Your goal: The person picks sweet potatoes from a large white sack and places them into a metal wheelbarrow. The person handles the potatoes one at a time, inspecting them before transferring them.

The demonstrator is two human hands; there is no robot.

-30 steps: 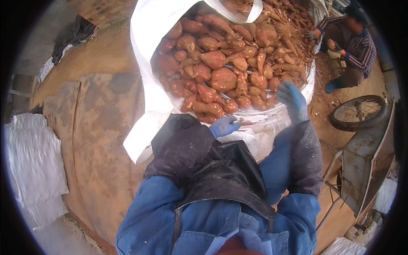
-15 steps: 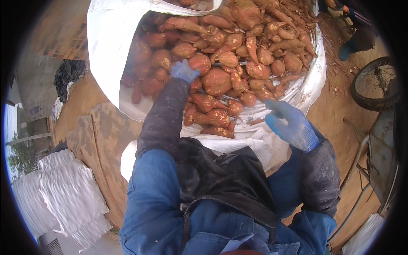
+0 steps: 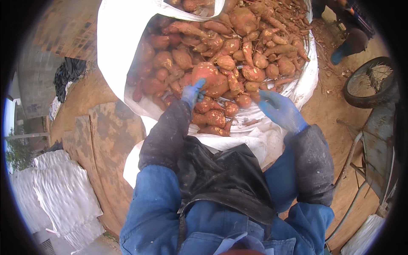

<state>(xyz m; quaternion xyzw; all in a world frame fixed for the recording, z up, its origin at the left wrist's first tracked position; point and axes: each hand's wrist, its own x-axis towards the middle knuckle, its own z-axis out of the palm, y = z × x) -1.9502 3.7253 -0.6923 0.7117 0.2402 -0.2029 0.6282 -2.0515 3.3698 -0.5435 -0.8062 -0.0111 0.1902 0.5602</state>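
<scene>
Reddish-brown sweet potatoes [image 3: 255, 74] lie heaped in a large white woven sack [image 3: 119, 46], its mouth spread wide before me. My left hand [image 3: 193, 93], in a blue-coated glove, is closed around a large rounded sweet potato [image 3: 205, 73] at the near side of the heap. Its thumb shows against the skin, while the far fingers are partly hidden. Over the sack's near right part, my right hand [image 3: 280, 109], gloved the same way, has its fingers apart and nothing in them. Several smaller sweet potatoes [image 3: 214, 118] rest on the sack cloth between my hands.
A spoked wheel with a black tyre [image 3: 369, 83] and a rusty metal cart [image 3: 378, 144] stand at right. Another person's leg and shoe [image 3: 350, 44] show at upper right. Folded white sacks [image 3: 66, 191] are stacked at lower left; black plastic [image 3: 70, 76] lies farther back.
My left hand has come nearer to me and slightly right, with a large sweet potato lifted in it. My right hand has moved a little left, still empty.
</scene>
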